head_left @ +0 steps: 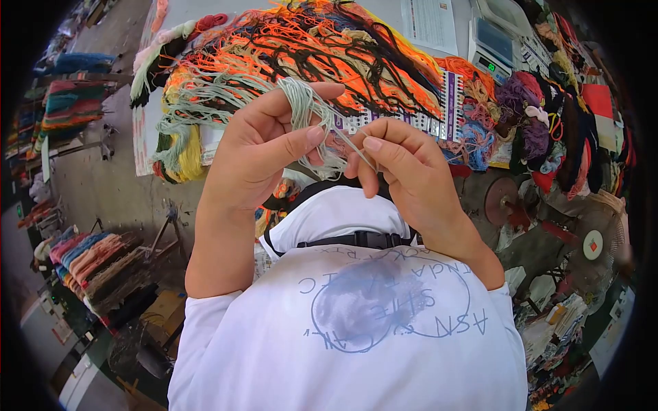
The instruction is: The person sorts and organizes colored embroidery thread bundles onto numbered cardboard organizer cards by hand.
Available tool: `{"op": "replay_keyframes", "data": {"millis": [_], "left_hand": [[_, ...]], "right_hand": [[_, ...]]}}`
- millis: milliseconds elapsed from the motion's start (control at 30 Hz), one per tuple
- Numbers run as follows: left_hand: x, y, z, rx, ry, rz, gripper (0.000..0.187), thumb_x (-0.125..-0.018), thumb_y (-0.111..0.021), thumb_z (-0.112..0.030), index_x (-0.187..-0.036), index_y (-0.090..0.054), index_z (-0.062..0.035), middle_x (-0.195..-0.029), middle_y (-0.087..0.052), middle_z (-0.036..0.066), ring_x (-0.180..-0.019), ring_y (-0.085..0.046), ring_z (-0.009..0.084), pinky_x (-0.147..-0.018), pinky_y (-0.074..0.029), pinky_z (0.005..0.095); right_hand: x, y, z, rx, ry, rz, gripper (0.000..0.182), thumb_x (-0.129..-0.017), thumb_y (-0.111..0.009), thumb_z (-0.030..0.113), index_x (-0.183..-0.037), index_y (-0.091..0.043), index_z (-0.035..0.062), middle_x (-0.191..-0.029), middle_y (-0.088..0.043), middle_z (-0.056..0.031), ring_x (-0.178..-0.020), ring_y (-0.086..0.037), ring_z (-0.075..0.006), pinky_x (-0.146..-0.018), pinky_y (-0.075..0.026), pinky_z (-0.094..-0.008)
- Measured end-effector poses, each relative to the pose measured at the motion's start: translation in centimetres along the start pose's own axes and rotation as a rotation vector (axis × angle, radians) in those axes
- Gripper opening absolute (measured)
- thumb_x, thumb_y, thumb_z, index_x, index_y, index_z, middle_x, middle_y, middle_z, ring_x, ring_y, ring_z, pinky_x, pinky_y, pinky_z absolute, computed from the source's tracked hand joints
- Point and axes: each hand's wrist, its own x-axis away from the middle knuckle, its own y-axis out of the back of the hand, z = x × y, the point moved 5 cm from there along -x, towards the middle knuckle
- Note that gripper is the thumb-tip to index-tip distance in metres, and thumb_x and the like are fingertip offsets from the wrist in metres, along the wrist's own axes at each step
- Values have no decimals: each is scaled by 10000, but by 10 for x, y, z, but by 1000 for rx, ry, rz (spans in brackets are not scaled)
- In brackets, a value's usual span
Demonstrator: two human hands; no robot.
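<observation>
We see the pale green yarn [299, 101] between the two hands, in front of the shirt [356, 301] and near the table's orange and black yarn [322, 51]. The left hand [253, 140] has its fingers partly bent, gripping the bundle, perhaps so that it hangs loose. The right hand [411, 161] pinches a few strands, which seems to keep them apart. The bundle's long axis slants downward to our right.
</observation>
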Motion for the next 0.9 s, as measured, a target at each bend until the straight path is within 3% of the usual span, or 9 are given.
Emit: {"op": "replay_keyframes", "data": {"millis": [233, 300, 500, 900], "left_hand": [[0, -5, 0, -9, -4, 14, 491, -792, -614, -22, -1239, -442, 89, -1026, -609, 121, -774, -619, 112, -634, -508, 208], [0, -6, 0, -10, -12, -6, 490, -794, -612, -24, -1239, -441, 90, -991, -618, 114, -757, -620, 112, -630, -512, 208], [1, -7, -1, -10, -10, 1, 456, -796, -618, -34, -1218, -478, 68, -914, -624, 70, -748, -599, 96, -615, -493, 202], [1, -8, -1, -6, -10, -25, 421, -790, -629, -32, -1190, -522, 43, -896, -609, 30, -760, -573, 75, -603, -459, 201]], "right_hand": [[3, -2, 5, 201, 36, -16, 91, -869, -563, 67, -897, -559, -20, -715, -593, -56, -637, -577, -104, -629, -469, -227], [2, -4, 4, 104, 120, -16, 103, -884, -545, 80, -885, -550, -23, -739, -612, -75, -677, -600, -125, -671, -480, -243], [2, -2, 4, 74, 87, 39, 116, -901, -513, 87, -897, -534, -28, -762, -623, -101, -724, -617, -151, -733, -482, -274], [6, -5, 7, 84, 74, 21, 79, -864, -504, 13, -929, -515, -32, -814, -629, -115, -776, -628, -167, -738, -495, -283]]}}
